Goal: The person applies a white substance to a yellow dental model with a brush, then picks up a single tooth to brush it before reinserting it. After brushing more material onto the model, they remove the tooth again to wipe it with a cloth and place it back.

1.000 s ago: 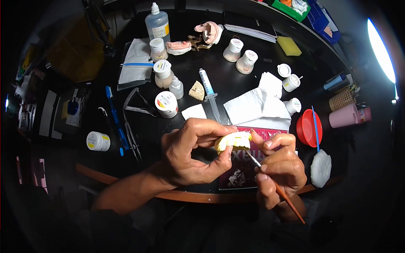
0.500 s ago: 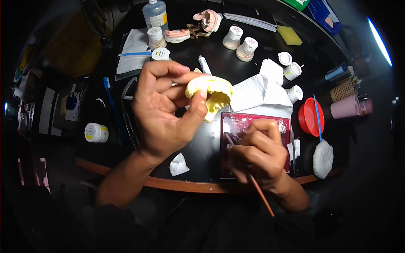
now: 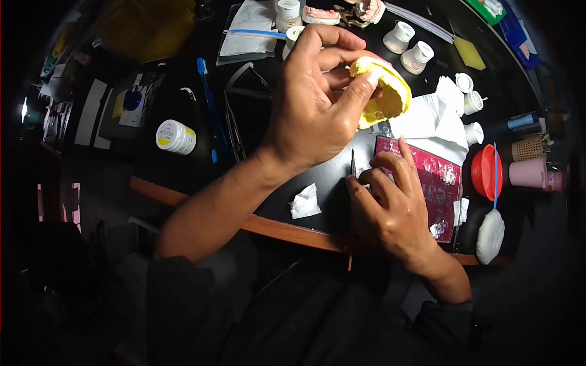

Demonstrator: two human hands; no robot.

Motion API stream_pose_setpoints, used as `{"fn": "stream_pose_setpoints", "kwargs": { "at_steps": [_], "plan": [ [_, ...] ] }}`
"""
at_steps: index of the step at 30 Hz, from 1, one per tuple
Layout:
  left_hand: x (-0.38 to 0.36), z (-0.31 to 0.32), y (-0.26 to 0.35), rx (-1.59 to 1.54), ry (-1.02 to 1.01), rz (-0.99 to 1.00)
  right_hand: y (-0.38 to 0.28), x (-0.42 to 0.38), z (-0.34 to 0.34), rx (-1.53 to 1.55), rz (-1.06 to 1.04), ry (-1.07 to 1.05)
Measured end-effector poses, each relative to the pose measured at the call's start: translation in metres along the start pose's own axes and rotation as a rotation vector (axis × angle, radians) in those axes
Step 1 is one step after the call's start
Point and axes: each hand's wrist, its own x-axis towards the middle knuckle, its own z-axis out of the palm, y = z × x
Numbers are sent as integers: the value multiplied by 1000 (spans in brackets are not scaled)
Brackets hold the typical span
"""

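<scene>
Raised over the black table, my left hand (image 3: pixel 320 97) pinches a yellow dental cast (image 3: pixel 390 91) between thumb and fingers, its hollow side partly showing. My right hand (image 3: pixel 390 204) is closed round a thin brush-like tool (image 3: pixel 353 163) with a dark tip pointing up and an orange handle end below the hand. That hand is over the left part of a dark red slab (image 3: pixel 436 195), which bears white smears. White tissue (image 3: pixel 427 119) lies beyond the slab, behind the cast.
A crumpled paper scrap (image 3: pixel 305 201) lies near the wooden table edge (image 3: pixel 293 232). To the right are a red bowl (image 3: pixel 485 172) and a white pad (image 3: pixel 490 236). A white jar (image 3: pixel 176 137) and blue toothbrush (image 3: pixel 210 110) are at left; small bottles (image 3: pixel 417 57) stand at the back.
The view has shifted, so table items appear further right and higher. The cast has turned in my left hand. My right hand has rotated, and the tool now points more upright.
</scene>
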Motion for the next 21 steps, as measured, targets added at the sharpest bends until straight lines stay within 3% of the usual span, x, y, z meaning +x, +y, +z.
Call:
{"fn": "stream_pose_setpoints", "kwargs": {
  "at_steps": [3,8,12,15,21],
  "plan": [
    [-2,1,1,6,-30,43,-13,6,-5,102,-21,67],
    [-6,7,-5,63,-54,126,-32,14,10,248,-119,-116],
    [-8,5,-7,70,-105,135,-34,7,23,369,-128,-78],
    [-10,6,-5,110,-126,139,-27,6,12,444,-74,23],
    [-13,7,-9,157,-161,175,16,15,-25,380,108,537]
  ]
}}
